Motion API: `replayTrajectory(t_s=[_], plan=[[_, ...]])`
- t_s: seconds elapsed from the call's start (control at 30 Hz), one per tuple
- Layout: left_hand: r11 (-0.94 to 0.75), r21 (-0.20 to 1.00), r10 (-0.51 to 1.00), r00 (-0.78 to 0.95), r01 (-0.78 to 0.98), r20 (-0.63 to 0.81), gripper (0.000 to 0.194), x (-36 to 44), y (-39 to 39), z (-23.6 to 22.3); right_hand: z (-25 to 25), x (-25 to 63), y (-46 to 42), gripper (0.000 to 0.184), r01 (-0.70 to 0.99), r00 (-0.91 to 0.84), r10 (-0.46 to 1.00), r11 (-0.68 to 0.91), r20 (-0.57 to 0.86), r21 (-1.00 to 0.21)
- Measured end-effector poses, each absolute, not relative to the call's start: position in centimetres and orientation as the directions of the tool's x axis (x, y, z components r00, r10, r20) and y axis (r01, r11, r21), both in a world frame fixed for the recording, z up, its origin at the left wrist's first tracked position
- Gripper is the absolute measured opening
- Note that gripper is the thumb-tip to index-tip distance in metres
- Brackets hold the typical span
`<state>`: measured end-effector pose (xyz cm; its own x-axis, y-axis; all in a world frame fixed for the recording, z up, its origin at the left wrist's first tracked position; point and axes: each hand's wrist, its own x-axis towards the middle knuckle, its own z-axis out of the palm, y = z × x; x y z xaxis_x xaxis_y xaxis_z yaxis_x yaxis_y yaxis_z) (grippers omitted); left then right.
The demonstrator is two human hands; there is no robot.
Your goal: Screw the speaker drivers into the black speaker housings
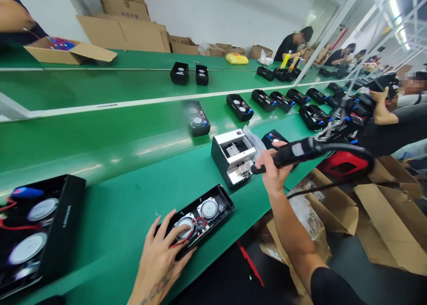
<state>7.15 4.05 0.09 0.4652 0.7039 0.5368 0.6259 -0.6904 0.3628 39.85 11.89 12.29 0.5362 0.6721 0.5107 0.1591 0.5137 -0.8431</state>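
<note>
My left hand (pixel 162 253) rests with fingers spread on the near end of an open black speaker case (pixel 200 218) that shows two round drivers and red wires. It lies at the near edge of the green belt (pixel 126 180). My right hand (pixel 272 171) is closed round the handle of a black electric screwdriver (pixel 300 150) that hangs from a cable; its tip points at a white and black screw feeder box (pixel 233 156).
A larger open speaker case (pixel 33 231) sits at the near left. More black cases (pixel 239 107) ride along the belt. Other people work at the far right and top left. Cardboard boxes (pixel 387 220) stand on the floor to my right.
</note>
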Motion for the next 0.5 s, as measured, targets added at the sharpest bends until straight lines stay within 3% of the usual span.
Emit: replayTrajectory(t_s=[0.27,0.37,0.5], plan=[[-0.698,0.34,0.702,0.507,0.631,0.5,0.012,6.5,4.4,-0.1,11.1,40.3,12.4,0.033,0.207,0.352,0.866,0.3,0.357,-0.931],[-0.695,0.333,0.704,0.508,0.637,0.497,0.008,6.5,4.3,-0.1,11.2,39.0,9.8,0.034,0.052,0.204,0.949,0.237,0.243,-0.97],[-0.673,0.328,0.728,0.517,0.663,0.451,0.004,6.9,3.8,0.6,11.0,34.4,5.8,0.031,-0.304,0.067,0.938,0.344,0.34,-0.888]])
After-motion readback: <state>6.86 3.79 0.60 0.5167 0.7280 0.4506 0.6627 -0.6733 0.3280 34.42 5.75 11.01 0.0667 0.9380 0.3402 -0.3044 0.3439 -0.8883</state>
